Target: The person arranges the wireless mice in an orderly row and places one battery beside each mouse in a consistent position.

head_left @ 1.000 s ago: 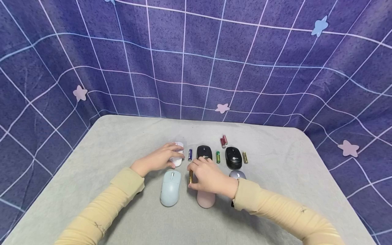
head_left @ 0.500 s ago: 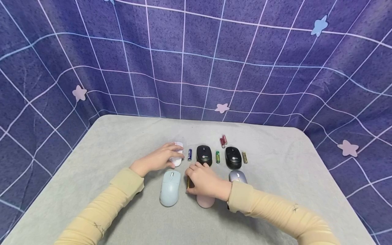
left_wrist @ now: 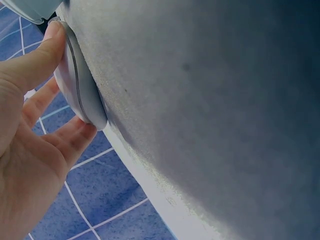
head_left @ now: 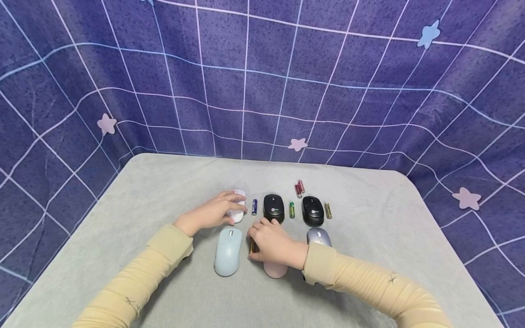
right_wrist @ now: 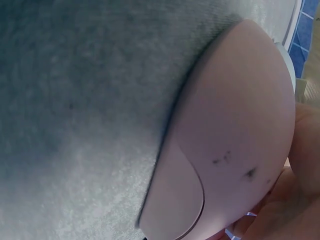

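Note:
My left hand [head_left: 213,212] holds a white computer mouse [head_left: 236,216] on the table, fingers over its top. In the left wrist view the thumb and fingertips grip the rim of this mouse [left_wrist: 86,92]. My right hand [head_left: 274,241] pinches a gold-coloured battery [head_left: 252,246] between thumb and fingers, close over the table. Under that hand lies a pink mouse [head_left: 275,269], its front part hidden. The pink mouse [right_wrist: 235,115] fills much of the right wrist view, where the battery is hidden. Left of the battery lies a light blue mouse [head_left: 227,255].
A blue battery [head_left: 254,207], a black mouse [head_left: 273,206], a green battery [head_left: 292,210], a second black mouse [head_left: 313,211] and another gold battery [head_left: 328,211] form a row. Red batteries [head_left: 298,190] lie behind. A grey mouse [head_left: 319,236] sits partly behind the right sleeve.
My right hand has shifted a little left and nearer to me with the gold battery, uncovering more of the black mouse and the grey mouse. My left hand stays on the white mouse.

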{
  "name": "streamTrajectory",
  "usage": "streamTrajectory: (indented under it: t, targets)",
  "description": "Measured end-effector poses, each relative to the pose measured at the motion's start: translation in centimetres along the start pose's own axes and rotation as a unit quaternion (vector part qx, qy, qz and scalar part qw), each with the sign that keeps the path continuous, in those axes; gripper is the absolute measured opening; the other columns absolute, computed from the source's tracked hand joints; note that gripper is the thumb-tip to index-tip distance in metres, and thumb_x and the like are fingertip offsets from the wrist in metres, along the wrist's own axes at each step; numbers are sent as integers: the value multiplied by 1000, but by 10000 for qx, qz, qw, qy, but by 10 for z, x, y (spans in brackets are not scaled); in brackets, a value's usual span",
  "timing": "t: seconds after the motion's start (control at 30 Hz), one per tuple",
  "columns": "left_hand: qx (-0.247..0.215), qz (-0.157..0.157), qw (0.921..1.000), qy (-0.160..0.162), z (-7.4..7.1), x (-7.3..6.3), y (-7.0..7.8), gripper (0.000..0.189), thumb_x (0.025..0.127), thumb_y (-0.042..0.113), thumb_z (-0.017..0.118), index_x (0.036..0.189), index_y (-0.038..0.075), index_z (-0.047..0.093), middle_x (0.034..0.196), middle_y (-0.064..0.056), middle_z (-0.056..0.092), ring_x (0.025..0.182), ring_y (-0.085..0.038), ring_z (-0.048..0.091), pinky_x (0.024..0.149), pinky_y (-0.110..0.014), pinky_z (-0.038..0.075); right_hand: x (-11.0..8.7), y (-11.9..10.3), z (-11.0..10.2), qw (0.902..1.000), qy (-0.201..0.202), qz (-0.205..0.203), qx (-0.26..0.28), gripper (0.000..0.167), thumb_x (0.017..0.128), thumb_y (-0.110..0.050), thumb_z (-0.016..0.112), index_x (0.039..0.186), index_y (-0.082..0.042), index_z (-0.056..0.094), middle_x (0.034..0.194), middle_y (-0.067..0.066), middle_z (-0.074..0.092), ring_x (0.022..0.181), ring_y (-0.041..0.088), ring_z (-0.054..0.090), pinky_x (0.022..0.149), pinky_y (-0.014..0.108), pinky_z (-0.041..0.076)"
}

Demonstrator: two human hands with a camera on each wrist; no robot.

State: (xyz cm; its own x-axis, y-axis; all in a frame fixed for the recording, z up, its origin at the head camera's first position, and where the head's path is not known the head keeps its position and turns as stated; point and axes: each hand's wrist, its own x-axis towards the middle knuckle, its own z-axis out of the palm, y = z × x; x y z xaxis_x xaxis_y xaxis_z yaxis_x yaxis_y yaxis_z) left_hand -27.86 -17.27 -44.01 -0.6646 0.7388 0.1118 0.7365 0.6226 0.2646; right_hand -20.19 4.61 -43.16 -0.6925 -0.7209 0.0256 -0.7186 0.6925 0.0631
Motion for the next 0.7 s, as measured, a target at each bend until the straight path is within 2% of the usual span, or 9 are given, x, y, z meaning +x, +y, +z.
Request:
streamTrajectory:
  t: [0.47, 0.7]
  targets:
    - [-14, 31, 10000, -4, -3, 1, 2, 48, 74, 19, 76, 120, 12, 65, 138, -15, 50, 133, -42, 34, 113, -55, 24, -1, 1, -2, 10000, 24, -55, 54, 47, 72, -56, 72, 101, -20, 64, 101, -4, 61, 95, 16, 51, 68, 28, 39]
    - [-20, 7, 10000, -13, -2, 0, 3, 48, 74, 19, 76, 121, 12, 64, 139, -14, 49, 133, -43, 34, 113, -55, 23, -4, 6, -9, 9999, 41, -49, 158, 50, 71, -57, 72, 106, -22, 63, 104, -5, 61, 97, 16, 50, 75, 30, 42]
